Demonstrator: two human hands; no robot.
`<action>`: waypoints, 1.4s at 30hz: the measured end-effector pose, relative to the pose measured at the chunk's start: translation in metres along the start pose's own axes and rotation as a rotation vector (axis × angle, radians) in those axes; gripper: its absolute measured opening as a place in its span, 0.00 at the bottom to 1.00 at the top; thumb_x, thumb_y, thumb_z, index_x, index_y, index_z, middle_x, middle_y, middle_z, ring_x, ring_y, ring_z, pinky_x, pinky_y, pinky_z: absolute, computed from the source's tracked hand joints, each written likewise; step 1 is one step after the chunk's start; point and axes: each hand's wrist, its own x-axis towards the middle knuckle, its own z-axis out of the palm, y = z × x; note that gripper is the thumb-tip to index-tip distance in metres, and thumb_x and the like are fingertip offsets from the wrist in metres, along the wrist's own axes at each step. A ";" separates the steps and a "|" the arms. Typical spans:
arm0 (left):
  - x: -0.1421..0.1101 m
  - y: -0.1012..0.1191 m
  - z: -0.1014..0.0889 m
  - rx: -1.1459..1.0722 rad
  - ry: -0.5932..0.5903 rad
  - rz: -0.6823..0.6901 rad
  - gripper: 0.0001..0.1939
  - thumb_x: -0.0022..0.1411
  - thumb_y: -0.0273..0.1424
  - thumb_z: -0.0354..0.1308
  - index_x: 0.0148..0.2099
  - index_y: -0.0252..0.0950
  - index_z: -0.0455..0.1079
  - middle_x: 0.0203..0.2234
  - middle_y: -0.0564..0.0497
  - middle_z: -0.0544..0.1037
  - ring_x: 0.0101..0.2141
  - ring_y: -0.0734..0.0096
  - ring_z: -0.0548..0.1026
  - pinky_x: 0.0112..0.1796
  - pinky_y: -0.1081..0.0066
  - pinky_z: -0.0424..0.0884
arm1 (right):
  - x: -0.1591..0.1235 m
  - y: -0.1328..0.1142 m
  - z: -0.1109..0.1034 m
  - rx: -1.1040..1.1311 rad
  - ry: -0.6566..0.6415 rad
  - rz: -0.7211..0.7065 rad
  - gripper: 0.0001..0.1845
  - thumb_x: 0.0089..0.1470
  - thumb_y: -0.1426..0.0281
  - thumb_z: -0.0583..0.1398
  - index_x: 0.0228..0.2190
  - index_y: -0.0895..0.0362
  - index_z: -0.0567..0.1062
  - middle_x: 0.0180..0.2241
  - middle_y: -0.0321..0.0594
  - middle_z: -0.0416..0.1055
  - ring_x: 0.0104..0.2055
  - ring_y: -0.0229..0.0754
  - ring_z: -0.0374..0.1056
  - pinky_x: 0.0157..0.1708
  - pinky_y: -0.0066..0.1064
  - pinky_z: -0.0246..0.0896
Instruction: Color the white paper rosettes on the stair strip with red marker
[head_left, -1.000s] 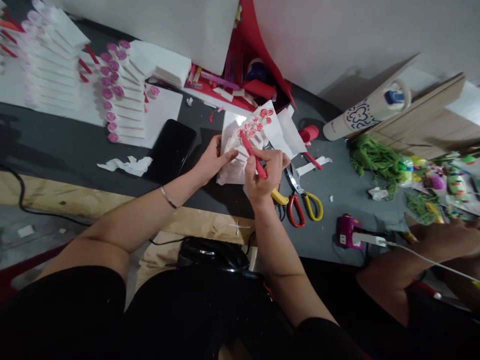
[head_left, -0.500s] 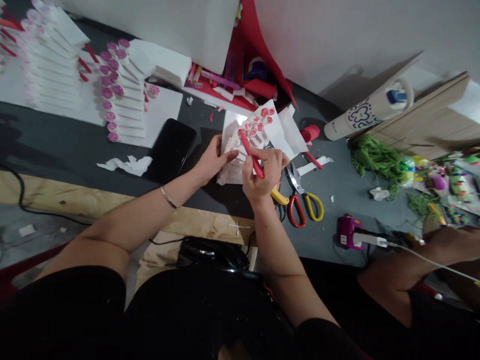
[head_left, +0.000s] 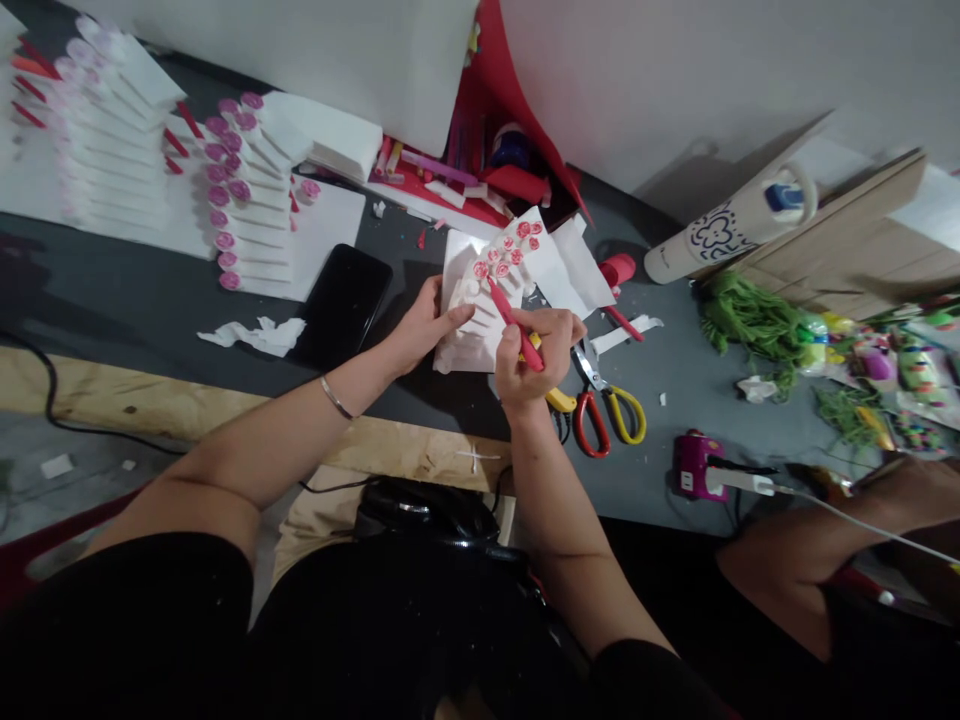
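Red stick (head_left: 514, 325) in R grip (head_left: 534, 352)

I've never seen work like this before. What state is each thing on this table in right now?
Left hand: open, fingers on the white sheet
Right hand: closed around the red stick
Scissors: closed, lying flat
Phone: lying flat, dark
White bottle: lying on its side
Magenta power socket: white plug inserted
Tissue: crumpled
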 end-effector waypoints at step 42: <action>-0.001 0.010 0.002 -0.099 0.037 -0.102 0.53 0.49 0.47 0.79 0.68 0.37 0.56 0.63 0.34 0.77 0.66 0.38 0.74 0.67 0.40 0.69 | -0.019 0.015 0.004 -0.156 -0.240 0.113 0.11 0.64 0.67 0.56 0.38 0.51 0.80 0.33 0.36 0.76 0.39 0.44 0.71 0.54 0.46 0.61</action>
